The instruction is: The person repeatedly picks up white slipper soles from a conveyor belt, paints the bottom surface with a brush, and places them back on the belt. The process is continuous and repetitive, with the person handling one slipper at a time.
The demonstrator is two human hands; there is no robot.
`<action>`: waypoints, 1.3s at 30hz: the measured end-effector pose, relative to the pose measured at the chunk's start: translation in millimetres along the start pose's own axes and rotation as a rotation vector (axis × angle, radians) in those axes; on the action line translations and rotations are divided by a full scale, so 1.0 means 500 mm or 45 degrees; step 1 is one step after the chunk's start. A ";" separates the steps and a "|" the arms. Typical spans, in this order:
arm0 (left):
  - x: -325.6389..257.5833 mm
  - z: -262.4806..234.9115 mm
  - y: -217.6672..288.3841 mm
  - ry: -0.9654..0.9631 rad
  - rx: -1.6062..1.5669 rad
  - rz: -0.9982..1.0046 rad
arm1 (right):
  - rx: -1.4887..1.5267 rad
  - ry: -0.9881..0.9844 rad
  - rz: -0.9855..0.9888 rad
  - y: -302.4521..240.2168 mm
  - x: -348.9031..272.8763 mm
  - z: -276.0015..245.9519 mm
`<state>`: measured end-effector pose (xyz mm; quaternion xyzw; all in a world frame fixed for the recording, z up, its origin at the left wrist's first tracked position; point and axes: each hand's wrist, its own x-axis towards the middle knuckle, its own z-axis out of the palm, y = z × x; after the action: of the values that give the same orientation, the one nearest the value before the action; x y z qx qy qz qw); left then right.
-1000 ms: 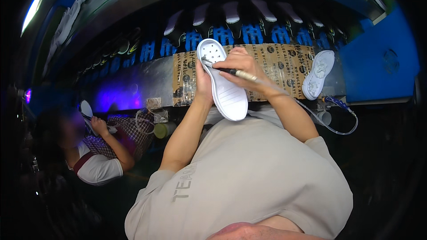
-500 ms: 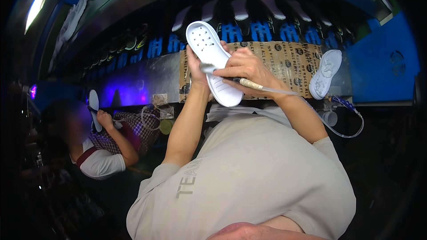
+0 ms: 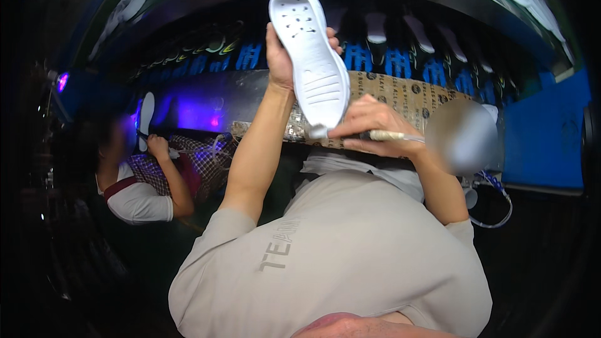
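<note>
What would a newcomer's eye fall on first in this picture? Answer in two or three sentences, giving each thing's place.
First, the white shoe sole held up at top centre in the left hand, tread side facing the camera. Just below it, the right hand grips a pen-like tool at the sole's lower end. At the left, a co-worker in a checked apron holds another white sole near a purple glow.

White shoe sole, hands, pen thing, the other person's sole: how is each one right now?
white shoe sole: raised upright, tread side facing the camera.
left hand: gripping the sole's edge from behind.
right hand: closed on the tool.
pen-like tool: tip at the sole's lower end.
co-worker's sole: held upright in a hand.
</note>
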<state>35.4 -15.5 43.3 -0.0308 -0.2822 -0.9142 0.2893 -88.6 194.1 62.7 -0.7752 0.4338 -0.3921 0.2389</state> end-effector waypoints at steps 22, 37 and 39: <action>0.115 0.027 -0.029 -0.366 2.443 0.070 | -0.367 -0.061 0.109 -0.014 0.012 -0.070; 0.126 -0.046 -0.026 -0.723 2.233 0.269 | -0.430 -0.059 0.166 -0.011 -0.011 -0.117; 0.125 -0.090 -0.032 -0.745 1.932 -0.237 | -0.323 -0.140 0.096 -0.005 -0.006 -0.130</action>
<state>-20.5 -61.0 11.3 -0.0403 -0.8895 -0.4498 0.0689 -141.4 196.1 100.6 -0.8026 0.4951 -0.2819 0.1768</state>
